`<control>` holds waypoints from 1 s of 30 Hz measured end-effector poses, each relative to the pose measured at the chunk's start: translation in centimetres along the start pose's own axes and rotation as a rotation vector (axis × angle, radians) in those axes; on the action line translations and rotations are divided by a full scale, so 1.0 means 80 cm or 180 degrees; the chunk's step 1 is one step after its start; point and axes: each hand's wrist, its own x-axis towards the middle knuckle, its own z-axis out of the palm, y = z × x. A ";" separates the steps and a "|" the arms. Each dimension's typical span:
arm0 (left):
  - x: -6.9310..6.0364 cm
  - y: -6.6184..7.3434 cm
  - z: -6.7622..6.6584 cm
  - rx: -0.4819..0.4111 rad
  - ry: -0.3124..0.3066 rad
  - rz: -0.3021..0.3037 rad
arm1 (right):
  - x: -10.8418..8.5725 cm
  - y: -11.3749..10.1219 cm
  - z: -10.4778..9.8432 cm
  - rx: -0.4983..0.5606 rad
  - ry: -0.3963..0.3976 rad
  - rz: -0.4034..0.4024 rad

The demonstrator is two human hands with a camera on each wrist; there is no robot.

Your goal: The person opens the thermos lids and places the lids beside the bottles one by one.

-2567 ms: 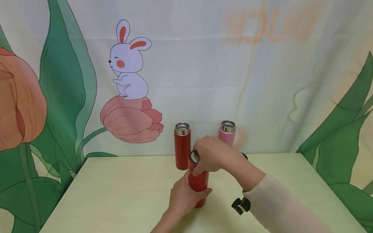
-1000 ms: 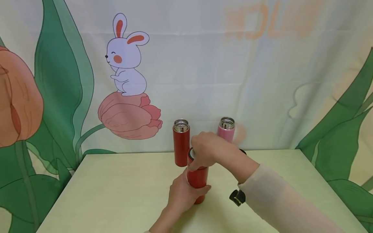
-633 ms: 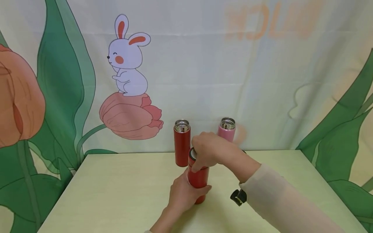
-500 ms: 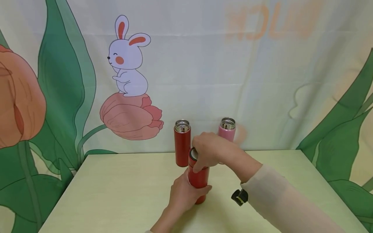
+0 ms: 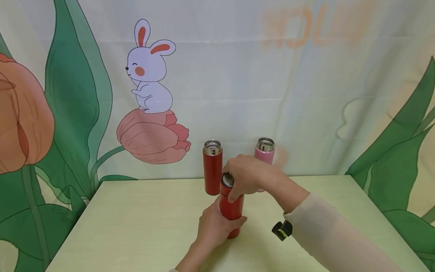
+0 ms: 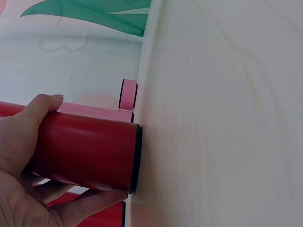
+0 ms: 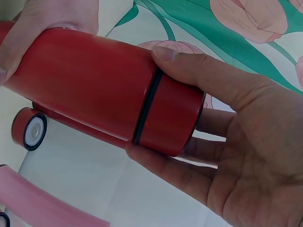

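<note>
A red thermos (image 5: 232, 208) stands upright on the table, topped by a red lid (image 7: 173, 113) with a dark ring at the seam. My left hand (image 5: 212, 226) grips its lower body, thumb across the front. From above, my right hand (image 5: 249, 175) holds the lid, and the right wrist view shows thumb and fingers on opposite sides of it. Part of the lid's silvery top shows in the head view. Behind stand a lidless red thermos (image 5: 213, 172) and a lidless pink thermos (image 5: 264, 154), the pink one partly hidden by my right hand.
A loose red lid (image 7: 29, 128) lies near the rear red thermos in the right wrist view. Beside the pink thermos is a pink lid (image 6: 128, 94). The pale table (image 5: 136, 223) ends at a printed curtain (image 5: 217, 75). A black device (image 5: 282, 230) hangs at my right sleeve.
My right hand has turned a little on the lid, its thumb shifting to the right, and more of the lid's top shows. My left hand keeps its grip; the thermoses stay in place.
</note>
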 end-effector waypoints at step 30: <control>-0.001 0.000 0.000 0.0026 0.0002 0.0043 | -0.002 0.010 -0.001 0.0166 -0.0155 -0.0162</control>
